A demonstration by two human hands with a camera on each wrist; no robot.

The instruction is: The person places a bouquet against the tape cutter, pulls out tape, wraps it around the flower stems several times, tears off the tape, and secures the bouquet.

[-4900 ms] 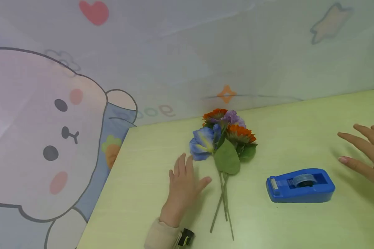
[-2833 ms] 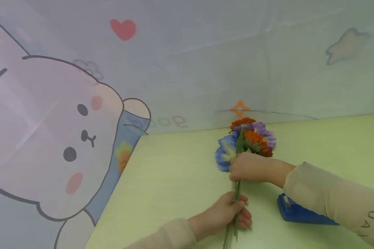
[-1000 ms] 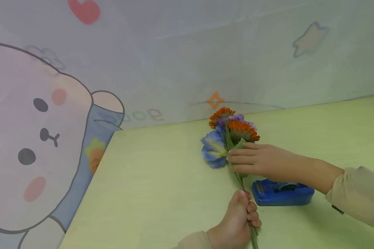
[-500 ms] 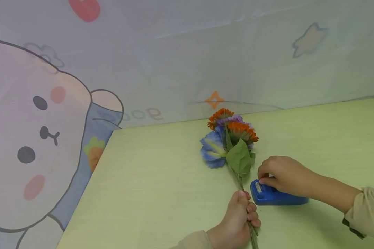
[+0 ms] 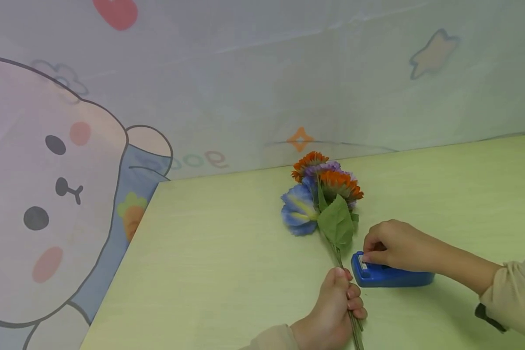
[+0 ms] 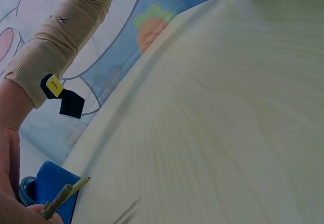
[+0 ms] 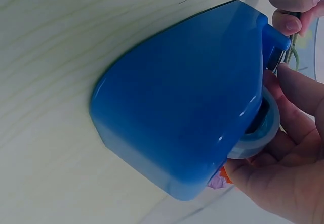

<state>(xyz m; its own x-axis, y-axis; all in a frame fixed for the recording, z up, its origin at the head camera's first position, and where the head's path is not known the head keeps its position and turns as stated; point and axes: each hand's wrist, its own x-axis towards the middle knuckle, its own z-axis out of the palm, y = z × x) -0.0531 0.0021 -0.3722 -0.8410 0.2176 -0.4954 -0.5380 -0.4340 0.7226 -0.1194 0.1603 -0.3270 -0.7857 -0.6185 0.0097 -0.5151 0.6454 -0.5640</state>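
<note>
My left hand (image 5: 328, 306) grips the stems of a small bunch of flowers (image 5: 337, 221) with orange, purple and blue blooms and green leaves. The blooms lie on the table, pointing away from me. Cut stem ends (image 6: 58, 201) stick out past the left fingers in the left wrist view. To the right stands a blue tape dispenser (image 5: 393, 278). Over its cutter end, the thumb and forefinger of my right hand (image 5: 398, 245) pinch at the tape's end; the tape itself is hard to make out there. The clear tape roll (image 7: 271, 118) shows in the right wrist view.
A pale yellow-green table (image 5: 210, 262) bears everything. Behind it and to its left hangs a cloth (image 5: 245, 87) printed with a bear, a heart and a star. A black device (image 5: 489, 318) is strapped at the right cuff.
Both hands began open and apart. They took up the flowers; the left hand kept the stems. My right hand then left the leaves and moved to the dispenser's cutter, where it stays.
</note>
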